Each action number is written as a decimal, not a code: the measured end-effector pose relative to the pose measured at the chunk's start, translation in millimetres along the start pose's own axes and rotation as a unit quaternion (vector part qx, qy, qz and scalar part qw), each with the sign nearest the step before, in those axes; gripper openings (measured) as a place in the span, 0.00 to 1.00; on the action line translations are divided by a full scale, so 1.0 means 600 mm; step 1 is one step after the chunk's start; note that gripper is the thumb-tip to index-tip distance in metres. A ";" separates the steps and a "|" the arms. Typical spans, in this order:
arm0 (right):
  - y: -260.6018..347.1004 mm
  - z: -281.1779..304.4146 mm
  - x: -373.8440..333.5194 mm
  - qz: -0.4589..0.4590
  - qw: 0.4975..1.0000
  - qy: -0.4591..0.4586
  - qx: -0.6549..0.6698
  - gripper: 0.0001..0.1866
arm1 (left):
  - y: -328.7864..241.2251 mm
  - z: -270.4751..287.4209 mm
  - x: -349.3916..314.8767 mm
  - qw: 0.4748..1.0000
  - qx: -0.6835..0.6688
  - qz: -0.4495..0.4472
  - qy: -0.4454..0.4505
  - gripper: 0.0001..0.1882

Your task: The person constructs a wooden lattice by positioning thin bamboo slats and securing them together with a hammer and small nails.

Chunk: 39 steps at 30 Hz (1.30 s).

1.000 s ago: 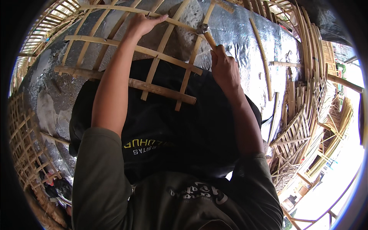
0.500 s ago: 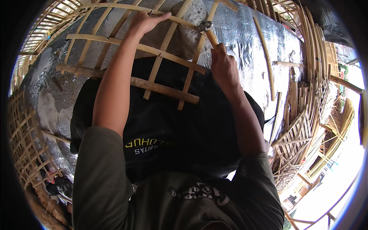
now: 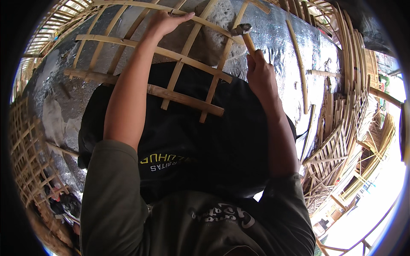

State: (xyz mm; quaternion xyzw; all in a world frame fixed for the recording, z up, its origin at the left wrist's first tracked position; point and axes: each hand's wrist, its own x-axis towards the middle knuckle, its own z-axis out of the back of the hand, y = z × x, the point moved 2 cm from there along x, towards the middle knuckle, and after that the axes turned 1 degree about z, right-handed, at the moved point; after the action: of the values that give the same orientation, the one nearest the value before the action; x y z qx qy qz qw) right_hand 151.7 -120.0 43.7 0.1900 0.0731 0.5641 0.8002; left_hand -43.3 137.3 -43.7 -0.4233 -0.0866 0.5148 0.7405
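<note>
We press our left hand [image 3: 164, 23] flat on the bamboo lattice [image 3: 188, 77], pinning it against the silver foil sheet [image 3: 294, 51], while our right hand [image 3: 260, 77], clenched around the hammer [image 3: 244, 34], poises its head above a slat crossing.

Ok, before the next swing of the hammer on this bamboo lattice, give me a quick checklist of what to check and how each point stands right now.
1. Right hand gripped on the wooden handle of the metal-headed hammer: ok.
2. Hammer head over a crossing of the pale split-bamboo lattice: ok, it sits at the upper strips.
3. Left hand pressing the lattice's top strip: ok.
4. Left fingers apart from the hammer head: ok, a clear gap shows.
5. Nail at the strike spot: cannot tell, too small to see.
6. Lattice lying flat across the black cloth and silver foil sheet: ok.
</note>
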 end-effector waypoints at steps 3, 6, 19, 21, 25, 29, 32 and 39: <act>0.010 0.017 0.009 -0.022 0.999 -0.004 0.036 0.08 | 0.013 -0.003 -0.003 0.999 -0.004 -0.004 -0.033 0.51; 0.010 0.037 0.011 -0.001 0.996 -0.050 0.067 0.08 | 0.006 -0.006 -0.001 0.999 -0.006 0.001 -0.050 0.54; -0.001 0.035 0.020 -0.042 0.999 -0.001 0.012 0.09 | 0.007 -0.017 0.006 0.995 -0.057 0.022 -0.079 0.72; 0.000 0.007 0.026 -0.023 0.999 0.014 -0.022 0.08 | 0.043 -0.022 0.020 0.991 -0.050 0.021 -0.122 0.72; -0.002 0.047 0.030 -0.050 0.995 -0.057 0.061 0.09 | 0.010 -0.024 0.008 0.994 -0.065 -0.005 -0.091 0.71; -0.003 0.025 0.018 -0.049 0.998 0.019 0.023 0.10 | 0.012 -0.018 0.013 0.992 -0.094 0.003 -0.081 0.70; 0.017 0.022 0.027 -0.014 0.999 0.023 0.017 0.10 | 0.055 -0.027 0.032 0.983 -0.135 -0.043 -0.113 0.69; -0.002 0.011 0.015 -0.016 1.000 0.017 0.008 0.12 | 0.057 -0.024 0.031 0.987 -0.119 -0.010 -0.107 0.68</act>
State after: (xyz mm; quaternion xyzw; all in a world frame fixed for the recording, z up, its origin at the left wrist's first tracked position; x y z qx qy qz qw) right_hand 158.2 -113.4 50.2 0.1853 0.0942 0.5542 0.8060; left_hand -50.4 148.8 -82.9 -0.4498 -0.2303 0.5354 0.6767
